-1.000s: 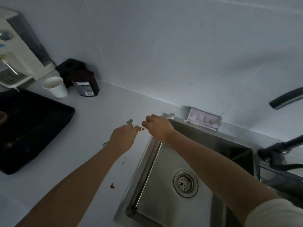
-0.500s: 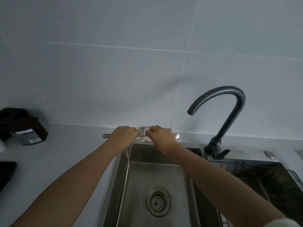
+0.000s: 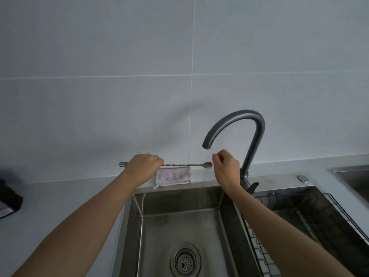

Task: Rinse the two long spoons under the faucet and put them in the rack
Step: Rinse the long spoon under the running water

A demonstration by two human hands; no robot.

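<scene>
My left hand [image 3: 142,166] grips a long metal spoon [image 3: 179,165] by its twisted handle and holds it level above the sink's back edge. A forked end sticks out left of the fist, and the bowl points right. I cannot tell whether a second spoon lies along it. My right hand [image 3: 226,166] hovers just right of the bowl, under the spout of the dark faucet [image 3: 239,118], fingers curled with nothing visible in them. No clear stream of water shows. The black wire rack [image 3: 339,216] sits in the right basin.
A steel sink [image 3: 179,226] with a round drain lies below the hands. A pale cloth [image 3: 173,175] hangs on the back ledge. A dark box [image 3: 10,198] stands at the far left on the counter. Another basin edge [image 3: 355,176] shows at the far right.
My view swung right and up from the counter to the faucet. The hands, close together on the spoon before, have parted: the right one slid off to the right, under the spout.
</scene>
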